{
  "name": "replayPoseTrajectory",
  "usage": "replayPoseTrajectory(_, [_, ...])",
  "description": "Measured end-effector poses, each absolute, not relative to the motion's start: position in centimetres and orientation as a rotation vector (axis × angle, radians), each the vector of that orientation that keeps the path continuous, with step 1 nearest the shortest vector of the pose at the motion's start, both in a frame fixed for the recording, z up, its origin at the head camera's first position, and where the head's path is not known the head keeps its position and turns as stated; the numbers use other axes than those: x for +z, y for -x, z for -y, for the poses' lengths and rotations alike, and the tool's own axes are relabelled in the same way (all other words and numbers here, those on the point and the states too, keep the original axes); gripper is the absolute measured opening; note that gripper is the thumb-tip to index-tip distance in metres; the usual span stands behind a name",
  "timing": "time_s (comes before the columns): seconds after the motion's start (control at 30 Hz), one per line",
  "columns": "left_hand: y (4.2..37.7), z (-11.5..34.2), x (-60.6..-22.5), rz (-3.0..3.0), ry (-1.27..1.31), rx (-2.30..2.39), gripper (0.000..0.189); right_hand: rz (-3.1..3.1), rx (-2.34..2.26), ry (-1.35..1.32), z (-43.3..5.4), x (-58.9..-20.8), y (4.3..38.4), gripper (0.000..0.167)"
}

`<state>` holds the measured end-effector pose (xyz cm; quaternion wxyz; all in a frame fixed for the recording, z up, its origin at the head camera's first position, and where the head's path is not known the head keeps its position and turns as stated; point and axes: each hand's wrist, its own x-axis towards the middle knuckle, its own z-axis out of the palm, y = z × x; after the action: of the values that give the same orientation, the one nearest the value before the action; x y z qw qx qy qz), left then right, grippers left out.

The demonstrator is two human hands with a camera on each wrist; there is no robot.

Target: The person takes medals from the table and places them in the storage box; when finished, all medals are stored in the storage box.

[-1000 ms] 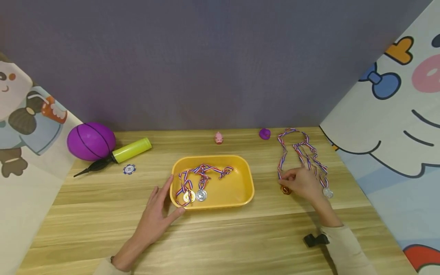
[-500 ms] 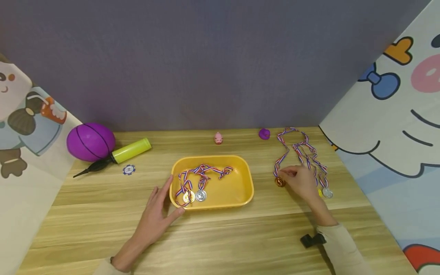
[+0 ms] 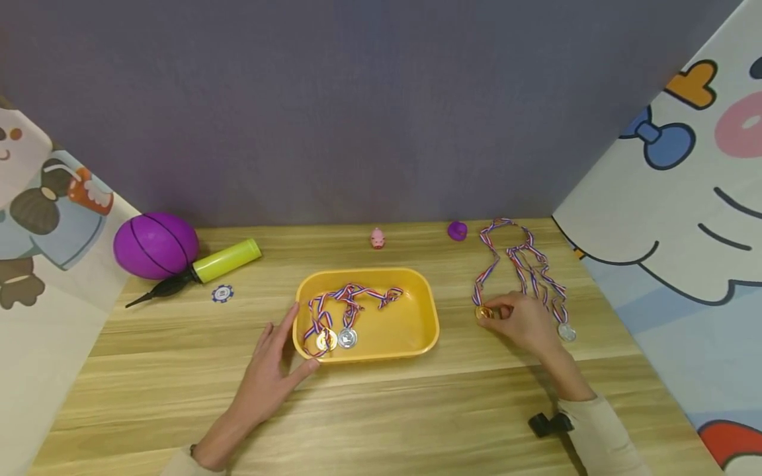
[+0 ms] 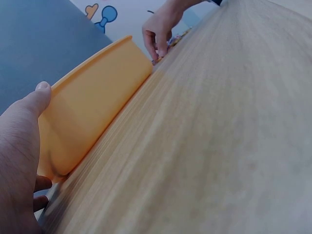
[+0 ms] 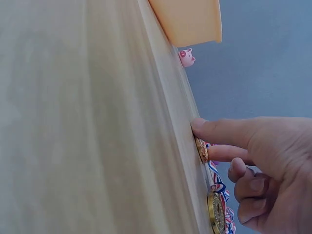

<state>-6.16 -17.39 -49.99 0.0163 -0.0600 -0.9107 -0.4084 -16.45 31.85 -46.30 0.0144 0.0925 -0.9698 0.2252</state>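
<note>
Hands point(image 3: 268, 380) point(image 3: 522, 322) apart, shiny medal point(image 3: 482, 313), striped ribbon point(image 3: 479, 290)

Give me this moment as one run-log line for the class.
left hand: touching tray | right hand: touching ribboned medal right of tray | tray: gold medal, silver medal inside | toy pig: behind tray
</note>
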Motion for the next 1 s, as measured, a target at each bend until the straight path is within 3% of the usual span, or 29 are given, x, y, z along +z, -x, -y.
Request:
replayPoseTrajectory(0.43, [6.2, 17.3, -50.1, 2.816, 0.211, -1.273, 0.103, 2.673, 0.638, -0.423, -30.7, -45.7, 16.7, 0.031])
replayPoseTrajectory(1.0, [6.2, 17.4, -50.0, 2.820, 0.207, -1.240, 0.103, 2.269, 0.886, -0.431, -28.9, -40.5, 17.1, 0.028])
